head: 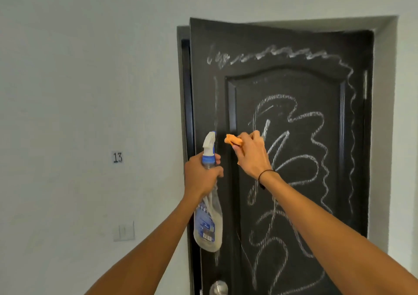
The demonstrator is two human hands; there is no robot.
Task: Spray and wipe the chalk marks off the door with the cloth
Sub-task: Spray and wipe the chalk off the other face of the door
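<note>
Clearly still early: black door [294, 159] ajar in its frame, scrawled nearly all over. Chalk marks [291, 165] looping down the raised centre panel, a zigzag band across the top rail above it, a wavy line down the hinge-side stile to the right of the panel, a faint streak down the stile to the left.

Best to work top down, so drips run over chalk not yet wiped. Wet one patch, then wipe it before it dries; judged from the spread of marks, small patches will beat one long soak.

Spray bottle [208, 224] hanging left of the panel, over the left stile, nozzle up near mid-height of the door and seemingly facing the door. Left hand [201, 177] wrapped round its neck, fingers clamped on the bottle; whether one rests on the trigger, cannot tell. Worth aiming squarely at the panel and keeping off the wall to the left of the door.

Right hand [251, 152] raised at the panel's left edge, fingers curled tight on the bunched orange cloth [234, 140], which sits at or just off the moulding; contact cannot be told. Better opened out flatter for a wider stroke, and turned to a clean face once it clogs.

Knob [218, 288] low on the door, below the bottle: a likely spot for runoff, worth a last dab.
</note>
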